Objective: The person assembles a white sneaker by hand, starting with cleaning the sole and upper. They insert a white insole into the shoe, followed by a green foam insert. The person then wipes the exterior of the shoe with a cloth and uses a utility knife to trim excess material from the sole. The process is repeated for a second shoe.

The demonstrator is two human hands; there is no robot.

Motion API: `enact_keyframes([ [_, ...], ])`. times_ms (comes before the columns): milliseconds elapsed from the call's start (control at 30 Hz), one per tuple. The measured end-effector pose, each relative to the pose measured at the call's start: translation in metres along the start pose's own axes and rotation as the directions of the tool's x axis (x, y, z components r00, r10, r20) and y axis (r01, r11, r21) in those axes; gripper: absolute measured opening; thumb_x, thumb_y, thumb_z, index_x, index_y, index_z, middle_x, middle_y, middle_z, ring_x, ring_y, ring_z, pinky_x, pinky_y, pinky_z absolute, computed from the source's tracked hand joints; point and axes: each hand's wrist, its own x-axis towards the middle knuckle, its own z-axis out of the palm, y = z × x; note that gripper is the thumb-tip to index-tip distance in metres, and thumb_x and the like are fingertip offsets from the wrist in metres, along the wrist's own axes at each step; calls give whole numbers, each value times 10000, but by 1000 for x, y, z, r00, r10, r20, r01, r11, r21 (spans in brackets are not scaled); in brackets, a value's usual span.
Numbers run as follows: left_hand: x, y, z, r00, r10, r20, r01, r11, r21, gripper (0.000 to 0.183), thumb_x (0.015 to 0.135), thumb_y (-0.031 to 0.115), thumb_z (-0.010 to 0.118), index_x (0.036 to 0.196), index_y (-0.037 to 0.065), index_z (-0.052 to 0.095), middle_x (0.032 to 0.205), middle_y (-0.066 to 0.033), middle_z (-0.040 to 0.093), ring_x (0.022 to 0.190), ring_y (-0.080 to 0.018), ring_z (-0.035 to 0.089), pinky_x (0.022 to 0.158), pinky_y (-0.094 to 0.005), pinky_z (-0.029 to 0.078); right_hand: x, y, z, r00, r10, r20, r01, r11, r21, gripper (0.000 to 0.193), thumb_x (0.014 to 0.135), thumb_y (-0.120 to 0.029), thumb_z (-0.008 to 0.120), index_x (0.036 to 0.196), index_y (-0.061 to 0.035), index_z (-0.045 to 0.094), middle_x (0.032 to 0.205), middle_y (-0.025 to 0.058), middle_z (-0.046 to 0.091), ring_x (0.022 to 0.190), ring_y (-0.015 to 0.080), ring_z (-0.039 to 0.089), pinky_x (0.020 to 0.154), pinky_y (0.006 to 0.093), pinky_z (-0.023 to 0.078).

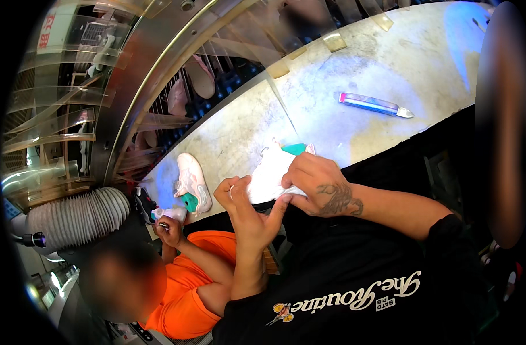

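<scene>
My left hand [248, 213] and my right hand [320, 184] meet at the near edge of the table, one on each side of a bright white sheet [268, 172]. Glare hides whether this sheet is paper or cloth. My right fingers pinch its near right edge, where it bunches up. At its left edge my left fingers are bent against it, with the thumb stretched toward the right hand. Just behind the sheet shows part of a pale shoe with a green patch [293, 149]; the rest of it is covered.
A utility knife [378, 105] lies on the pale table [326, 69] to the right. Leftward stand a pale pink shoe [189, 178] and a dark shoe [143, 204]. A co-worker in an orange shirt [188, 287] handles a white shoe [170, 215]. Clear strips [217, 49] hang before racked shoes.
</scene>
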Motion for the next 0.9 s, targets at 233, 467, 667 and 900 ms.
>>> enact_keyframes([
  [233,-1,-5,3,1000,10,-13,-10,1000,-21,775,800,283,1014,1370,-18,583,1273,-216,510,1215,-380,509,1070,-492,455,1,1,-1,999,-13,32,14,999,-29,290,775,-144,922,976,-94,719,968,87,665,881,322,678,691,427,561],
  [467,-3,1,9,995,-51,-81,51,999,-11,685,786,209,982,1319,-3,607,1252,-211,529,1224,-388,513,1077,-502,446,2,-5,-2,996,51,70,-48,998,-50,307,791,-117,906,1027,-87,712,1011,97,646,929,329,682,704,430,577],
  [667,1,0,32,968,-69,-242,89,994,71,649,755,188,955,1268,4,604,1259,-210,517,1223,-395,517,1070,-522,451,0,-13,-2,967,255,11,-252,961,-110,472,817,-164,936,1193,-57,671,1149,156,624,965,338,695,772,416,613],
  [900,4,-47,48,885,-410,-220,350,898,-265,575,777,197,963,1182,5,603,1229,-174,591,1122,-313,615,986,-449,535,9,0,-42,954,290,78,-296,950,93,439,861,-195,907,1202,-23,690,1162,162,642,1026,336,683,915,419,597],
])
